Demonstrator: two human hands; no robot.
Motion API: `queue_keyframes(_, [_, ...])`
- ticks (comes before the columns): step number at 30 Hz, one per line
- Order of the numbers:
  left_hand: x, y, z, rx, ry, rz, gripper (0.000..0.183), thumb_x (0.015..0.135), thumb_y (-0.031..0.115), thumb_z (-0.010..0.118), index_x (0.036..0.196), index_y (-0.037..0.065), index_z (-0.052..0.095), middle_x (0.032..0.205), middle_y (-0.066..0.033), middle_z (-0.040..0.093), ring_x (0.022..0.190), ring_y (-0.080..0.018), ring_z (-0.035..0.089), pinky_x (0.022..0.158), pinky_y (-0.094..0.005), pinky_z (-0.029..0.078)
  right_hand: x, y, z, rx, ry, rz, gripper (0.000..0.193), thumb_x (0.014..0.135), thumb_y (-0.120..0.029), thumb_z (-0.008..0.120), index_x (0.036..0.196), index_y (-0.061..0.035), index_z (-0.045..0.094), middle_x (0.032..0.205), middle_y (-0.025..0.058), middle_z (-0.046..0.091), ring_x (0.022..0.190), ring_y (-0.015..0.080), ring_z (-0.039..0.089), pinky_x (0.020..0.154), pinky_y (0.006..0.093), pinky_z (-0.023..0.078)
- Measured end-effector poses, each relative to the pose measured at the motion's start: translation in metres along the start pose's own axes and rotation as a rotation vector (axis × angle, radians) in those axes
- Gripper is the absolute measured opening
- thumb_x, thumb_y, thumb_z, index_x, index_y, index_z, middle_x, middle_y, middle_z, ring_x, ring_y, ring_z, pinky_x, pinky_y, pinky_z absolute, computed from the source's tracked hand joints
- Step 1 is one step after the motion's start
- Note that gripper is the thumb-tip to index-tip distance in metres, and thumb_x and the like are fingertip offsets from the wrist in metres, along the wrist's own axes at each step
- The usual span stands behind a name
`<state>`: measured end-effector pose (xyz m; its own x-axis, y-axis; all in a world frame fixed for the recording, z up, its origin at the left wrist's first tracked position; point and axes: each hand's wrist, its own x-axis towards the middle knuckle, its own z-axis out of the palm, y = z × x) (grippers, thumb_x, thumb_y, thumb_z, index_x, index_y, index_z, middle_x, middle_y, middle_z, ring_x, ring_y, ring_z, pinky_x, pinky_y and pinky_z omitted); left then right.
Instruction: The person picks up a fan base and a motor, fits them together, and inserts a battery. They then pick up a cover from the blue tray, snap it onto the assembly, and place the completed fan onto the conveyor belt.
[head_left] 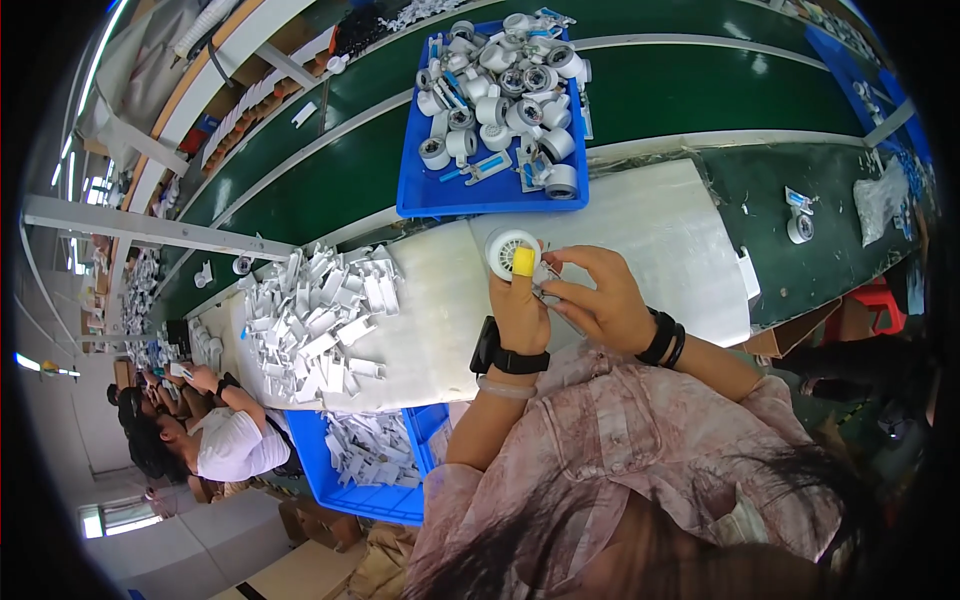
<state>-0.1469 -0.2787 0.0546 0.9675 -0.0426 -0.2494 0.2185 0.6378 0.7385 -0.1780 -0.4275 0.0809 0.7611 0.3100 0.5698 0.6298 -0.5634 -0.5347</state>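
Observation:
In front of me my left hand point(519, 312) is closed on a white round housing point(503, 248) with a spoked, grille-like face. A yellow wrap point(523, 262) covers one digit of that hand and lies over the housing's edge. My right hand point(606, 302) meets it from the right, thumb and fingers pinched together beside the housing. Whatever lies between those fingertips is too small and hidden to name. Under both hands is a pale work sheet point(660, 245) on the bench.
A blue tray point(408, 195) full of white round housings stands beyond my hands. White plastic pieces point(325, 320) are heaped to the left, with more in a blue bin point(325, 490) below. One loose housing point(800, 228) and a clear bag point(882, 203) lie right. Co-workers point(240, 445) sit far left.

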Motion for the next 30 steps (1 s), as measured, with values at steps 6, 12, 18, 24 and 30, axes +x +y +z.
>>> queue_keyframes(6, [0.0,-0.001,-0.003,0.02,-0.013,0.022,0.034,0.094,0.025,0.062,0.119,0.003,0.051,0.109,-0.0106,0.061,0.093,-0.0206,0.062,0.084,-0.0367,0.054,-0.003,0.005,0.006,-0.068,0.03,-0.011,0.028,0.074,-0.009,0.074,0.101,-0.0153,0.07,0.09,0.0022,0.06,0.083,0.0219,0.055,0.075,0.0369,0.038])
queue_keyframes(12, [-0.001,0.001,0.004,-0.008,0.018,0.042,0.025,0.093,0.017,0.063,0.111,0.005,0.051,0.096,-0.007,0.061,0.084,-0.0182,0.062,0.072,-0.0313,0.053,-0.003,0.005,0.012,-0.082,-0.041,0.006,0.024,0.076,-0.011,0.073,0.099,-0.0169,0.07,0.077,-0.0028,0.055,0.07,0.0172,0.051,0.074,0.0337,0.036])
queue_keyframes(18, [-0.005,0.001,0.005,0.008,0.033,0.003,0.025,0.093,0.016,0.063,0.112,0.004,0.051,0.096,-0.0083,0.061,0.081,-0.0185,0.063,0.069,-0.0312,0.054,0.001,0.009,0.007,-0.046,-0.184,-0.118,0.02,0.076,-0.013,0.074,0.094,-0.0174,0.069,0.079,-0.0027,0.056,0.074,0.0169,0.053,0.075,0.0325,0.036])
queue_keyframes(24, [-0.004,-0.005,0.001,0.011,0.026,-0.001,0.029,0.094,0.02,0.062,0.116,0.004,0.05,0.104,-0.0099,0.062,0.087,-0.02,0.062,0.075,-0.0338,0.054,-0.008,0.014,0.022,0.107,0.002,0.012,0.017,0.074,-0.012,0.075,0.089,-0.0128,0.066,0.083,0.0007,0.059,0.079,0.0207,0.055,0.078,0.0342,0.038])
queue_keyframes(30, [-0.003,-0.002,-0.001,0.003,-0.026,0.027,0.033,0.096,0.023,0.06,0.12,0.003,0.049,0.113,-0.012,0.061,0.094,-0.0221,0.061,0.084,-0.0385,0.053,-0.005,0.002,0.02,0.281,0.013,0.241,0.015,0.078,-0.002,0.069,0.088,-0.0094,0.061,0.082,0.0035,0.058,0.078,0.0221,0.054,0.079,0.0343,0.039])
